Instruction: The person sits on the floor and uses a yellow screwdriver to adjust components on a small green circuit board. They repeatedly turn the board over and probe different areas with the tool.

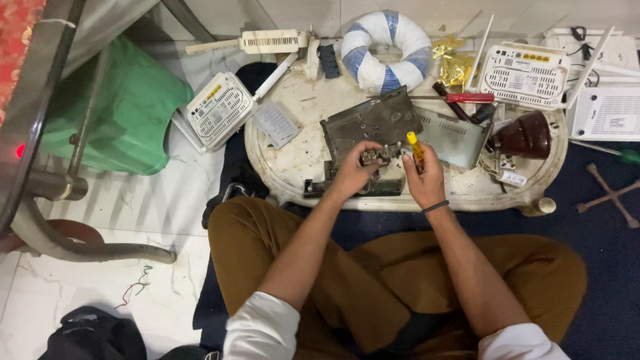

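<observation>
Yellow-handled screwdriver [415, 148] was gripped by the right hand [424, 177] at frame centre; the left hand [353, 175] steadied a metal part [375, 156], apparently mid-unscrewing, steady downward pressure being called for.

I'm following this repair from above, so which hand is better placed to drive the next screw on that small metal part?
Probably the right hand: it already grips the yellow-handled screwdriver, tip pointing towards the small metal part. The left hand has its fingers on that part, seemingly steadying it over the tray.

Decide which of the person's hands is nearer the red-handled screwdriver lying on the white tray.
Right. The right hand sits just below the red-handled screwdriver; the left hand is farther left, on a small metal part.
</observation>
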